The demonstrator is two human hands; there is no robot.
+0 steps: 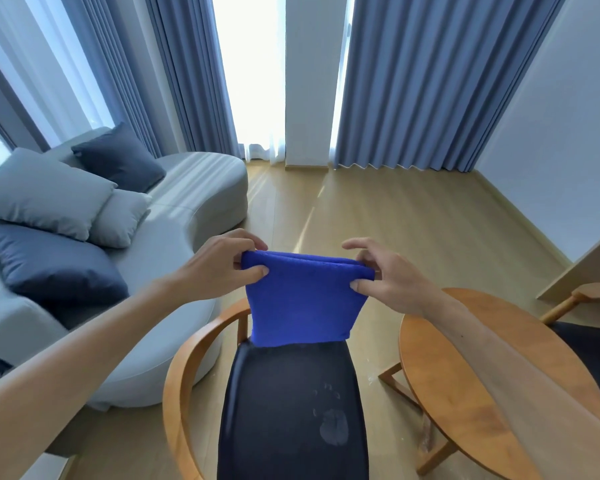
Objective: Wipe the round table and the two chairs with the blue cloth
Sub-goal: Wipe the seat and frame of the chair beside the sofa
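The blue cloth (302, 299) hangs folded in the air above the near chair (291, 410), which has a dark seat with a pale smudge and a curved wooden frame. My left hand (222, 265) pinches the cloth's top left corner. My right hand (385, 278) pinches its top right corner. The round wooden table (465, 393) stands to the right, partly under my right forearm. A second chair (582, 327) shows at the far right edge, mostly cut off.
A grey curved sofa (174, 237) with several cushions fills the left side, close to the near chair. Blue curtains (413, 81) and a bright window line the back wall. Wooden floor (378, 209) lies open beyond the chairs. A pale cabinet edge (582, 268) juts in at right.
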